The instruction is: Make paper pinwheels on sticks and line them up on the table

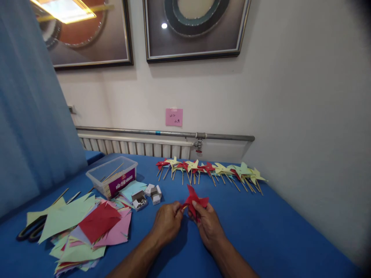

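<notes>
Pinching from both sides, the left hand (pixel 167 222) and right hand (pixel 207 224) close their fingertips on a red paper pinwheel (pixel 194 200) held just above the near middle of the blue table (pixel 275 231). To the left lie two small open boxes (pixel 146 197), a clear plastic tub (pixel 111 175) and a heap of coloured paper squares (pixel 87 231) with scissors (pixel 30 229) at its left edge. A row of finished pinwheels (pixel 208 170) lines the far edge by the wall.

To my right the blue tablecloth (pixel 278 231) lies bare up to the white wall (pixel 313 116), open for passing. Ahead, a row of finished paper pinwheels on wooden sticks (pixel 211 172) bars the far edge. To my left, small white cardboard boxes (pixel 147 197), a loose heap of coloured paper squares (pixel 89 227) and a clear plastic tub (pixel 111 175) crowd the way.
</notes>
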Motion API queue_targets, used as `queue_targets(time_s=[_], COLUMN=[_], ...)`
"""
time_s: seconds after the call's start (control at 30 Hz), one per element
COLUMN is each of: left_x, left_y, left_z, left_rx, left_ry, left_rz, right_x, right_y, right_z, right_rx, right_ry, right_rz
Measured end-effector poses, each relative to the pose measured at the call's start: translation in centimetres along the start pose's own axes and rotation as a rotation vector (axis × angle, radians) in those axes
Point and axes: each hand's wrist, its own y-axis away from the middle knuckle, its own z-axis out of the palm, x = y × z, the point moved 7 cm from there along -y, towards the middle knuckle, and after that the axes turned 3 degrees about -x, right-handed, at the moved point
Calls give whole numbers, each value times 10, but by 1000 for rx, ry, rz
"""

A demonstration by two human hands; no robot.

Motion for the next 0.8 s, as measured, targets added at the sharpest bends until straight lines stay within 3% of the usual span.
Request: queue_targets(time_s=[0.4, 0.63, 0.8], left_x=[0, 1, 0], left_y=[0, 0, -2], left_z=[1, 2, 0], left_rx=[15, -14, -16], left_ry=[51, 68, 7], left_rz=[56, 43, 32], right_x=[0, -1, -3], right_y=[-2, -4, -10], right_z=[-1, 1, -9], right_rx=[22, -44, 30], right_ry=[2, 33, 106], right_rz=[2, -19, -36])
